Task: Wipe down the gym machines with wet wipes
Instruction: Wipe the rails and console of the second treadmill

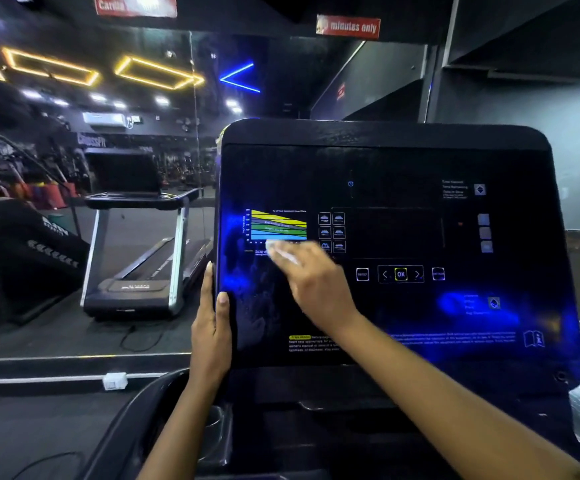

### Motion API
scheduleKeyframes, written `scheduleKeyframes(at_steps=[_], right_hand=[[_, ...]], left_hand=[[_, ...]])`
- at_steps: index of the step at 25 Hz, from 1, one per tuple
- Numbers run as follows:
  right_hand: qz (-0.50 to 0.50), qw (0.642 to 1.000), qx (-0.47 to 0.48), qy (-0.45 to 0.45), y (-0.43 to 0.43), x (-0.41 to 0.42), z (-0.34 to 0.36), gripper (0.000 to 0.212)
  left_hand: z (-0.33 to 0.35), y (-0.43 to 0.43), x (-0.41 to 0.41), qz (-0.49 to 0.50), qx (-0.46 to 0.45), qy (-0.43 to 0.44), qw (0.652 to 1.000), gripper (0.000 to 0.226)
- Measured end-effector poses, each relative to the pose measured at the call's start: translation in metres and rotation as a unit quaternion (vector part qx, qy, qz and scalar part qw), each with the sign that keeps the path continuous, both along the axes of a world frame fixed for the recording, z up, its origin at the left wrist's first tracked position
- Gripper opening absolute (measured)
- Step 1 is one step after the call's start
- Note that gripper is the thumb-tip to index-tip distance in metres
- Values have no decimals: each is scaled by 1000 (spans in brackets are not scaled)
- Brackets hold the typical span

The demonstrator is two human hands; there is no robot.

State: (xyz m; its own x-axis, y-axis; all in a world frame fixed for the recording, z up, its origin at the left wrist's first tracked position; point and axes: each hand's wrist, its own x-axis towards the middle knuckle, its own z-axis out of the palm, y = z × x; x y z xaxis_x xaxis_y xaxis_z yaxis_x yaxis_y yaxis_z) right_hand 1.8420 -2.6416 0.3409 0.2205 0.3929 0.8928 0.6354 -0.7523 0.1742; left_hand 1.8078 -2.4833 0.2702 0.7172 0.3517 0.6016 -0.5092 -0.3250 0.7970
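Note:
A big black console panel (402,161) of a gym machine fills the middle of the view. It has a coloured heart-rate chart, an OK button and blue light reflections. My right hand (312,278) presses a white wet wipe (281,252) against the panel just under the chart; the hand is motion-blurred. My left hand (212,327) grips the panel's left edge, thumb on the front face and fingers behind it.
A wall mirror (74,168) on the left reflects a treadmill (143,244) and gym lights. Below the console is a black cup holder tray (212,431). A white socket box (114,381) sits on the ledge under the mirror. A grey wall stands to the right.

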Motion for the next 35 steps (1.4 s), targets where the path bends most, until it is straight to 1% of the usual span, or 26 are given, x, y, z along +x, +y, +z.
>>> scheduleKeyframes(at_steps=[2, 4, 6, 8, 9, 11, 12, 14, 17, 19, 21, 23, 26, 28, 30, 31, 33, 35], right_hand=[[38, 998, -43, -9, 3, -16, -43, 36], [66, 994, -81, -10, 5, -33, -80, 34], [96, 989, -112, -5, 7, -44, -91, 32], [119, 987, -109, -2, 10, -37, -67, 33], [119, 989, -86, -7, 15, -28, -44, 34], [85, 996, -23, -7, 29, -4, 12, 37], [60, 998, -6, -6, 36, 5, 36, 37], [30, 999, -23, -17, 49, 14, 53, 40], [54, 995, -83, -33, 53, 2, 11, 38], [86, 992, -91, -18, 47, -12, -33, 30], [111, 990, -86, 18, 39, -29, -74, 24], [121, 987, -92, 54, 30, -42, -99, 22], [141, 978, -109, 108, 19, -54, -107, 25], [166, 972, -61, 156, 14, -62, -101, 29], [170, 963, 31, 207, 6, -73, -93, 37], [167, 958, 70, 221, 0, -81, -89, 38], [169, 946, 128, 244, -15, -99, -88, 37], [168, 922, 178, 299, -32, -120, -92, 37]], left_hand=[[-3, 2, 3, -7, -1, -17, 1000, 77], [-6, 3, 6, -21, -4, -43, 999, 78], [-8, 4, 9, -44, -19, -56, 997, 79], [-10, 5, 10, -60, -35, -52, 996, 81], [-10, 5, 10, -64, -39, -49, 996, 80], [-9, 6, 9, -67, -38, -46, 996, 78], [-9, 5, 8, -67, -36, -46, 996, 78], [-9, 5, 7, -69, -33, -50, 996, 81], [-11, 6, 14, -75, -37, -58, 995, 87], [-13, 8, 17, -93, -54, -52, 993, 84], [-15, 10, 17, -112, -61, -28, 991, 79], [-12, 13, 9, -118, -38, -14, 992, 83], [-7, 15, -17, -82, 36, 40, 995, 87], [-13, 20, -39, -37, 45, 65, 996, 84], [-23, 23, -68, 1, 61, 74, 995, 78], [-27, 23, -83, 11, 86, 73, 994, 73], [-35, 14, -112, 13, 149, 75, 986, 63], [-43, 1, -136, -11, 201, 77, 976, 61]])
